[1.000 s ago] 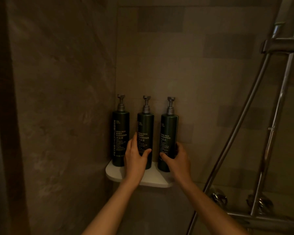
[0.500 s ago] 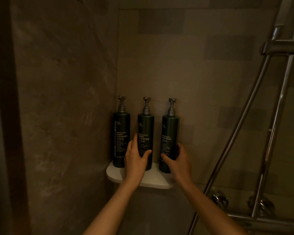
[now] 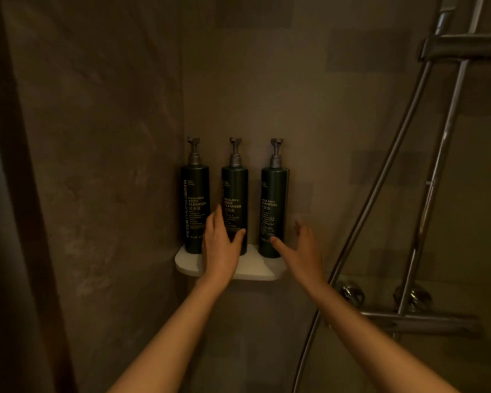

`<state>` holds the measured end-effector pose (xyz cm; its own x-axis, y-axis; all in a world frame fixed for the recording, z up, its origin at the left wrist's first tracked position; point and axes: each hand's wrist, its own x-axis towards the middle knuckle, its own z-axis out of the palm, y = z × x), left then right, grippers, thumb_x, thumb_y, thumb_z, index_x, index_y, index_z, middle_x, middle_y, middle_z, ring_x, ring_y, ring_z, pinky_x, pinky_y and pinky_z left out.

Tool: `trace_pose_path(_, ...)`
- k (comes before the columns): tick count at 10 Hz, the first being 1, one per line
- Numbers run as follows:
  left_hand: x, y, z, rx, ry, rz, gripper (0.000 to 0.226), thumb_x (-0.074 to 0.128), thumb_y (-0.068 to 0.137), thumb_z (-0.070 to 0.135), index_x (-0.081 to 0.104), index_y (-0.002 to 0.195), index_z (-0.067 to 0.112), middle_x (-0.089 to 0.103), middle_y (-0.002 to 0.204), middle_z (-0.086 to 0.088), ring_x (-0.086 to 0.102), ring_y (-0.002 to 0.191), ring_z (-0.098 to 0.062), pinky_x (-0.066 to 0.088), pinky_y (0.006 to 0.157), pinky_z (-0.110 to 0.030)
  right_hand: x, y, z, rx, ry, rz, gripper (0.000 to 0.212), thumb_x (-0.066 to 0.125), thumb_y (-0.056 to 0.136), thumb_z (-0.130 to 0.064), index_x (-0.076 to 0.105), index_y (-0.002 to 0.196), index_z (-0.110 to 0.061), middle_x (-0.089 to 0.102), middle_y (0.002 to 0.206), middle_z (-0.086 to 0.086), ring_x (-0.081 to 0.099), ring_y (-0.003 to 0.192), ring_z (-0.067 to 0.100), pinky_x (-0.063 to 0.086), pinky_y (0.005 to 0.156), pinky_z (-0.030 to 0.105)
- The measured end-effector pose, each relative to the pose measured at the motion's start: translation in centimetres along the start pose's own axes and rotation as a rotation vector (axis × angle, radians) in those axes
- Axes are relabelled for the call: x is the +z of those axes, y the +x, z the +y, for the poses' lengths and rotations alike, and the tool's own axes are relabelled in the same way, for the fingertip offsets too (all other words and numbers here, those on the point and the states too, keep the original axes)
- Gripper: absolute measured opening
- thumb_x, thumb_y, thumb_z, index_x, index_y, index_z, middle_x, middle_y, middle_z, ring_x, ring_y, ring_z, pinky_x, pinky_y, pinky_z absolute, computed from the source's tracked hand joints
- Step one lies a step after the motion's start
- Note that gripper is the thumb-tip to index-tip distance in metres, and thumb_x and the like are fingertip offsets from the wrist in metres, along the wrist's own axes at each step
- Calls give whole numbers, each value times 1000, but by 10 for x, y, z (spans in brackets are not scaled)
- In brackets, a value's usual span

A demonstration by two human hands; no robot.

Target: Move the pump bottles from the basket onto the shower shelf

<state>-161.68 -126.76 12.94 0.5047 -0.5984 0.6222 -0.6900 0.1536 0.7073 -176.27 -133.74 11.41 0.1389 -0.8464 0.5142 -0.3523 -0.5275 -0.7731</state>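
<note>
3 dark pump bottles stand upright in a row on the white corner shelf [image 3: 255, 272].

The left hand [image 3: 220, 245] wraps the lower middle bottle [image 3: 234, 205], thumb across its front. The right hand [image 3: 302, 245] is spread wide beside the right bottle [image 3: 273, 211]; its thumb seems barely touching. The left bottle [image 3: 194, 205] stands free by the wall.

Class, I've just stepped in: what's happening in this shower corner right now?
A person is arranging three dark green pump bottles on a white corner shelf. All three stand upright in a row. The left hand grips the middle body cleanser bottle low down. The right hand is open beside the shampoo bottle, its thumb at the base. The left body cleanser bottle stands untouched.
</note>
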Motion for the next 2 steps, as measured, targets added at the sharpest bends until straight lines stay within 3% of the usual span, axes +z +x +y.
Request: trace_pose_path(2,-6,-15,1,33,71,0,67,53,93,26,18,149,13,27,152,-9,31,137,-23,27,111,-35,-13,-21,5,-83,-82,15,68,61,88,-37,30,144,-12,39,145,7,39,131,21,29,98,22)
